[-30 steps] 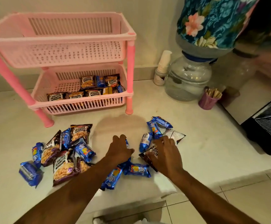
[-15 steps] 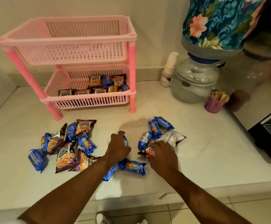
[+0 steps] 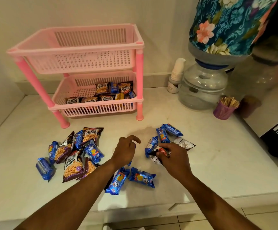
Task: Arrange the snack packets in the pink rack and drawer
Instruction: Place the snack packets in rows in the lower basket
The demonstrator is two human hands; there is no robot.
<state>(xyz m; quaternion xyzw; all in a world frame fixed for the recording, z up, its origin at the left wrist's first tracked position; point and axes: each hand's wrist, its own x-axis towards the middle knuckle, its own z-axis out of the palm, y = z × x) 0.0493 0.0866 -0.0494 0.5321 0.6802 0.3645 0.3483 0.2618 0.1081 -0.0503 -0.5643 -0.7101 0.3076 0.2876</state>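
Rack (image 3: 78, 48) is pale pink with hotter pink legs. Biscuit packets (image 3: 142, 177) are bright blue with orange-red print; peanut packets (image 3: 72, 166) are dark brown-purple with white lettering. Counter (image 3: 201, 163) is off-white. At its back right, the dispenser cover (image 3: 226, 22) is teal-blue floral with peach flowers, and the cup (image 3: 222, 112) is purple.

Two bare forearms enter from the near edge, with no sleeves, watch or bracelets anywhere along the visible length. The bare left hand (image 3: 124, 150) carries what may be a thin ring on one finger, though the spot is too small to be sure. The bare right hand (image 3: 174, 157) shows no jewellery. Fingernails look short and unpainted. Neither elbow is in view.
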